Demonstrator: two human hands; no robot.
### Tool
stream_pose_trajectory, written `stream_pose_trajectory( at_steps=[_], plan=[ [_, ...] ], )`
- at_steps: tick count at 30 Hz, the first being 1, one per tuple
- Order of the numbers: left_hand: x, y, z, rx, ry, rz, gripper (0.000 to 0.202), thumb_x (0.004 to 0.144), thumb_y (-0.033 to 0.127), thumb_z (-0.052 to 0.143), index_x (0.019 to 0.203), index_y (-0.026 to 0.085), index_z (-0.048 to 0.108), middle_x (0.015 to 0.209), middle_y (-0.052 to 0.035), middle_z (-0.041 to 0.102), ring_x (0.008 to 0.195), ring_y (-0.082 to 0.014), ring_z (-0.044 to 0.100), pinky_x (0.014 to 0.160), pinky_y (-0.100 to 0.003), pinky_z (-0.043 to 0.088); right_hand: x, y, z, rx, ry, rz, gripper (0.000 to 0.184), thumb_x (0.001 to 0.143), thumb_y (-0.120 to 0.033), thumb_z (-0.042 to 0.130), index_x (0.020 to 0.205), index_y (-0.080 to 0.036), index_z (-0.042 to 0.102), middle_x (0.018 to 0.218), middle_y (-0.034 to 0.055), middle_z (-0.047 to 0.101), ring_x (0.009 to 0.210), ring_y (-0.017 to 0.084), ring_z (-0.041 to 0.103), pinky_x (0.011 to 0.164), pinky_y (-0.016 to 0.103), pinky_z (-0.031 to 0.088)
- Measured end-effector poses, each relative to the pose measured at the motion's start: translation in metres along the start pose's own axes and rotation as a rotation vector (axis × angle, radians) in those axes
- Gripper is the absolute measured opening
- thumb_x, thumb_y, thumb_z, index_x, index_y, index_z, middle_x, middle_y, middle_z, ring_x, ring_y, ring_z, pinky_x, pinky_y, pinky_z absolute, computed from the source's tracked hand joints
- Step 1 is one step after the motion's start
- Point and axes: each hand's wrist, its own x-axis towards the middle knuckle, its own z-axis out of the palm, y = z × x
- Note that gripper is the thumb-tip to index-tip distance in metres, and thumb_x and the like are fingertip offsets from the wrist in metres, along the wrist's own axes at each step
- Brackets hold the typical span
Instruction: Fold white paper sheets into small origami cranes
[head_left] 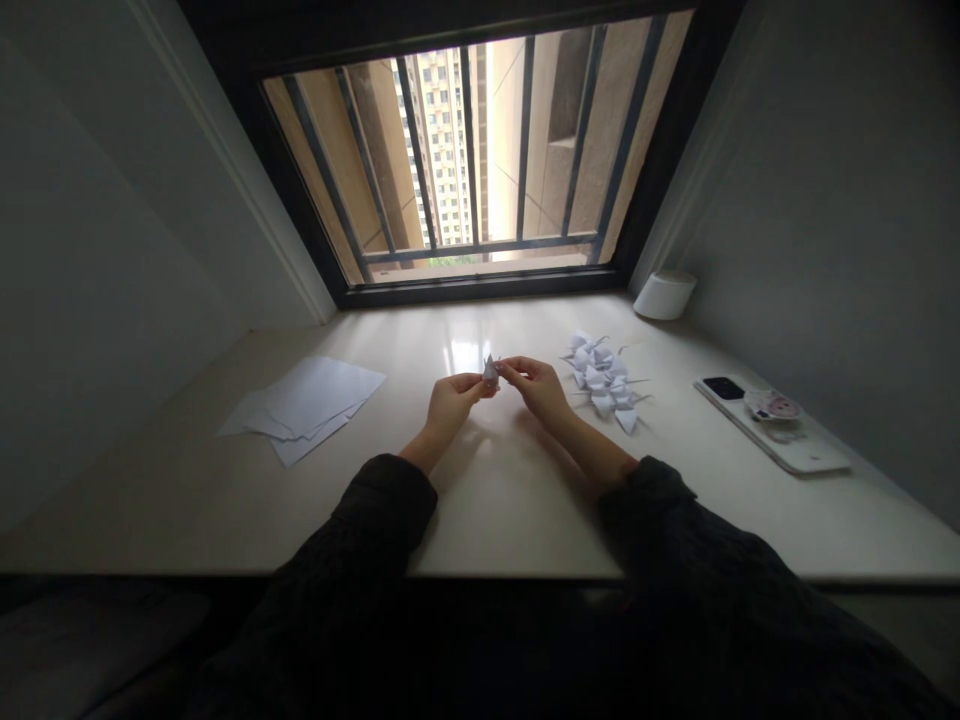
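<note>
"At the middle of the pale ledge (pixel 495 500), what did you have?"

"A small folded paper figure (pixel 490 372), pinched in the air between my left hand (pixel 453 405) and right hand (pixel 537 388), fingertips together on it."

"How did it handle?"

"Light, soft, easily crushed. I'd hold the thick folds, not the thin points. Paper cranes (pixel 604 382) lay right, loose white sheets (pixel 304 408) left."

Tiny white paper crane (pixel 490 372) by the looks of it, pointy end sticking up and a bit tilted, pinched between the left grip (pixel 452 405) and right grip (pixel 534 388), held up dead centre, folds too small to make out properly
</note>
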Motion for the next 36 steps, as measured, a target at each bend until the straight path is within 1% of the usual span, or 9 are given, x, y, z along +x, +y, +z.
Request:
stream_pose_trajectory(
  at_steps=[4,6,10,15,20,25,29,32,36],
  plan=[
    [0.0008,-0.0025,-0.0006,0.002,-0.015,-0.001,0.031,0.065,0.044,0.073,0.081,0.017,0.074,0.079,-0.0083,0.073,0.076,-0.0207,0.065,0.074,-0.034,0.045,0.0008,0.0013,0.0008,0.033,-0.073,0.024,0.036,0.070,-0.054,0.064,0.073,-0.019,0.068,0.070,0.0013,0.067,0.067,0.016,0.059,0.067,0.029,0.047],
    [0.0020,-0.0042,-0.0013,0.007,-0.040,-0.007,0.032,0.065,0.044,0.073,0.082,0.017,0.074,0.080,-0.0082,0.073,0.077,-0.0210,0.065,0.073,-0.033,0.045,0.0006,0.0007,0.0019,0.049,-0.087,0.019,0.036,0.071,-0.055,0.064,0.071,-0.019,0.066,0.068,0.0004,0.065,0.066,0.015,0.058,0.066,0.029,0.046],
    [0.0036,-0.0055,-0.0027,0.029,-0.091,-0.035,0.031,0.063,0.043,0.074,0.082,0.018,0.074,0.082,-0.0081,0.073,0.079,-0.0215,0.065,0.072,-0.032,0.044,-0.0005,0.0001,0.0038,0.027,-0.065,-0.010,0.036,0.071,-0.055,0.063,0.068,-0.020,0.062,0.065,-0.0003,0.061,0.063,0.014,0.056,0.063,0.029,0.045],
    [0.0028,-0.0040,-0.0030,0.069,-0.117,-0.033,0.031,0.063,0.045,0.074,0.079,0.019,0.074,0.080,-0.0083,0.073,0.082,-0.0231,0.066,0.072,-0.032,0.045,-0.0014,0.0032,0.0048,-0.072,-0.028,-0.050,0.034,0.076,-0.054,0.059,0.071,-0.020,0.062,0.070,0.0008,0.062,0.066,0.016,0.056,0.065,0.031,0.047],
    [0.0023,-0.0039,-0.0019,0.058,-0.075,-0.029,0.031,0.065,0.045,0.073,0.081,0.019,0.075,0.081,-0.0084,0.073,0.083,-0.0228,0.066,0.073,-0.033,0.044,-0.0014,0.0055,0.0055,-0.061,0.057,-0.065,0.030,0.077,-0.050,0.059,0.075,-0.020,0.064,0.076,0.0023,0.066,0.073,0.018,0.059,0.069,0.033,0.046],
    [0.0024,-0.0023,-0.0004,0.042,-0.026,-0.018,0.034,0.065,0.046,0.073,0.084,0.018,0.075,0.082,-0.0083,0.073,0.082,-0.0224,0.066,0.074,-0.033,0.045,-0.0031,0.0024,0.0059,-0.092,0.101,-0.090,0.030,0.079,-0.050,0.056,0.076,-0.020,0.063,0.077,0.0023,0.066,0.076,0.018,0.059,0.071,0.032,0.044],
    [0.0016,0.0013,0.0008,0.015,0.015,-0.025,0.031,0.063,0.042,0.075,0.083,0.018,0.074,0.080,-0.0071,0.073,0.080,-0.0209,0.066,0.074,-0.032,0.045,-0.0036,0.0007,0.0059,-0.112,0.127,-0.100,0.031,0.081,-0.050,0.054,0.077,-0.020,0.061,0.077,0.0018,0.064,0.077,0.018,0.058,0.072,0.032,0.043],
    [0.0005,0.0036,0.0017,0.001,0.036,0.002,0.027,0.063,0.038,0.076,0.079,0.017,0.074,0.077,-0.0066,0.073,0.076,-0.0200,0.066,0.074,-0.033,0.046,-0.0024,0.0005,0.0054,-0.096,0.084,-0.100,0.030,0.079,-0.050,0.056,0.076,-0.021,0.061,0.079,0.0015,0.064,0.077,0.017,0.058,0.071,0.031,0.043],
    [0.0003,0.0037,0.0013,0.004,0.020,0.040,0.026,0.064,0.038,0.075,0.077,0.016,0.074,0.075,-0.0069,0.073,0.073,-0.0196,0.066,0.074,-0.033,0.047,-0.0010,-0.0001,0.0040,-0.067,-0.028,-0.099,0.028,0.077,-0.049,0.060,0.075,-0.021,0.062,0.078,0.0012,0.063,0.075,0.017,0.058,0.070,0.031,0.043]
  ],
)
